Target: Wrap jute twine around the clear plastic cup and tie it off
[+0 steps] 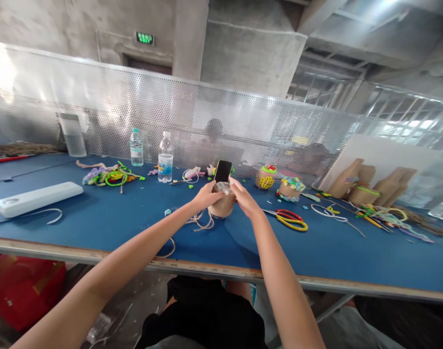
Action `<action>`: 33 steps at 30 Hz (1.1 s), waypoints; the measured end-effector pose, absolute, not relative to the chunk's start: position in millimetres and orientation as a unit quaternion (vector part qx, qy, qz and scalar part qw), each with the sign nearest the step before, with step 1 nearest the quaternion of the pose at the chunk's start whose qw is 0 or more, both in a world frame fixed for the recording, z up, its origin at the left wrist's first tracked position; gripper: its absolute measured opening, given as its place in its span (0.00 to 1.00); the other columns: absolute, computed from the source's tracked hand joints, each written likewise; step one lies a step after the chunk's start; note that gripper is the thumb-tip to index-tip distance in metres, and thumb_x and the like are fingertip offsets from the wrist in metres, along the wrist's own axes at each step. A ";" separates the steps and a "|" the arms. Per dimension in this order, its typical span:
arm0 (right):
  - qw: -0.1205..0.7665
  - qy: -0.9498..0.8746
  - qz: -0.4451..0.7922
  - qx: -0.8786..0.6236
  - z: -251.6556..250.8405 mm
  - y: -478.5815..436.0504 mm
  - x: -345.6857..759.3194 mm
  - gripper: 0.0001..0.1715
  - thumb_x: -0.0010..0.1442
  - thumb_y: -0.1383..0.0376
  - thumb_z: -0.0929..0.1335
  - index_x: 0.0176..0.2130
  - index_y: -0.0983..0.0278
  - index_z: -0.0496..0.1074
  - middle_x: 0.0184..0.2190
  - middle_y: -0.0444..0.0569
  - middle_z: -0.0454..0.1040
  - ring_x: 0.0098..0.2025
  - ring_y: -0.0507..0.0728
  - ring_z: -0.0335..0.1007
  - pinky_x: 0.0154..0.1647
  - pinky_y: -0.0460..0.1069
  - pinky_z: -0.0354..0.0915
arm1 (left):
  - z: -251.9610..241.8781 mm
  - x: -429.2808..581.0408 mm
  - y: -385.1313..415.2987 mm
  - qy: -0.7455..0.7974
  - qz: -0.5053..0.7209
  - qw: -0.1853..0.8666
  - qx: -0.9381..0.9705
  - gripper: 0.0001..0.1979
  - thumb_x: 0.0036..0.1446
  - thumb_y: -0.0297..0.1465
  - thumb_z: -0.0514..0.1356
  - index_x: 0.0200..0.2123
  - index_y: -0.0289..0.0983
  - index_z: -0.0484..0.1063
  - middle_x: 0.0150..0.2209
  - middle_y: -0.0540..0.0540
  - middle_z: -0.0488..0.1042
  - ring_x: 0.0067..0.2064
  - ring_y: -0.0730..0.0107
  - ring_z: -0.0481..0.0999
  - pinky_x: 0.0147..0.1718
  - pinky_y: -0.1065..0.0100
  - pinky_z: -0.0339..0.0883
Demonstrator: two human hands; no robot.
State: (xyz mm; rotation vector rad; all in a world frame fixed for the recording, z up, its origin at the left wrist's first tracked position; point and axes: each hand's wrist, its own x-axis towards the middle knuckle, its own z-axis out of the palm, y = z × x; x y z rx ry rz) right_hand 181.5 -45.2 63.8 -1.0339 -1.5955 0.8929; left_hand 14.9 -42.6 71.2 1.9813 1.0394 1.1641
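A round twine-wrapped jar (pixel 221 209) sits on the blue table in front of me, a pale greyish patch at its top. My left hand (pixel 206 195) grips its upper left side, thumb over the top. On the opposite side my right hand (pixel 244 197) holds it, fingers partly hidden behind. A dark-screened phone (pixel 223 170) stands tilted just beyond the jar's top; what supports it is hidden. Loose twine (pixel 203 222) trails on the table left of the jar. Right of my right hand lie scissors (pixel 292 220) with red and yellow handles.
Two decorated jars, one with a yellow flower (pixel 267 181) and one with pompoms (pixel 291 189), stand at right. Water bottles (pixel 165 162), colourful cords (pixel 115 175) and a white power strip (pixel 39 198) are leftward. Bottle shapes (pixel 347 180) lean against a white board far right. A perforated metal screen (pixel 134 102) runs behind.
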 end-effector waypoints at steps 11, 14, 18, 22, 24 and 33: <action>0.448 -0.636 0.446 -0.443 71.5 -57.5 192.2 0.43 0.50 0.51 0.74 0.62 0.57 0.64 0.66 0.50 0.61 0.67 0.66 0.55 0.64 0.61 0.56 | 71.3 6.1 -42.3 0.344 0.433 0.339 0.761 0.14 0.55 0.37 0.63 0.40 0.33 0.71 0.31 0.48 0.71 0.35 0.63 0.71 0.33 0.67 0.62; 0.430 -0.630 0.464 -0.451 71.5 -58.5 194.5 0.48 0.52 0.51 0.73 0.66 0.58 0.57 0.67 0.50 0.58 0.68 0.66 0.52 0.65 0.61 0.55 | 75.2 2.0 -43.9 0.342 0.427 0.368 0.752 0.17 0.56 0.37 0.62 0.45 0.32 0.71 0.37 0.44 0.74 0.39 0.61 0.73 0.36 0.65 0.65; 0.418 -0.623 0.491 -0.443 69.2 -58.1 196.9 0.53 0.52 0.50 0.72 0.68 0.57 0.49 0.68 0.50 0.55 0.68 0.66 0.52 0.65 0.63 0.53 | 83.9 -11.6 -47.3 0.379 0.356 0.405 0.752 0.40 0.44 0.33 0.70 0.60 0.32 0.60 0.48 0.37 0.73 0.47 0.55 0.74 0.40 0.65 0.68; 0.411 -0.626 0.493 -0.442 65.4 -54.8 200.6 0.54 0.53 0.49 0.73 0.69 0.55 0.46 0.70 0.48 0.50 0.70 0.65 0.48 0.67 0.64 0.49 | 91.3 -33.3 -43.0 0.463 0.197 0.428 0.751 0.54 0.35 0.25 0.67 0.66 0.27 0.46 0.39 0.39 0.77 0.38 0.56 0.77 0.32 0.66 0.69; 0.409 -0.630 0.494 -0.438 62.4 -51.4 202.0 0.51 0.55 0.48 0.71 0.68 0.52 0.47 0.71 0.46 0.49 0.70 0.64 0.48 0.68 0.64 0.48 | 95.2 -45.2 -37.0 0.442 0.159 0.440 0.766 0.49 0.38 0.26 0.64 0.65 0.28 0.50 0.31 0.45 0.77 0.29 0.64 0.75 0.25 0.70 0.64; 0.430 -0.633 0.497 -0.408 53.2 -40.0 202.9 0.42 0.62 0.45 0.64 0.68 0.50 0.47 0.70 0.46 0.50 0.68 0.61 0.54 0.62 0.62 0.59 | 111.1 -80.3 -14.6 0.349 0.276 0.374 0.814 0.18 0.45 0.36 0.67 0.41 0.37 0.77 0.21 0.50 0.70 0.21 0.71 0.65 0.21 0.70 0.55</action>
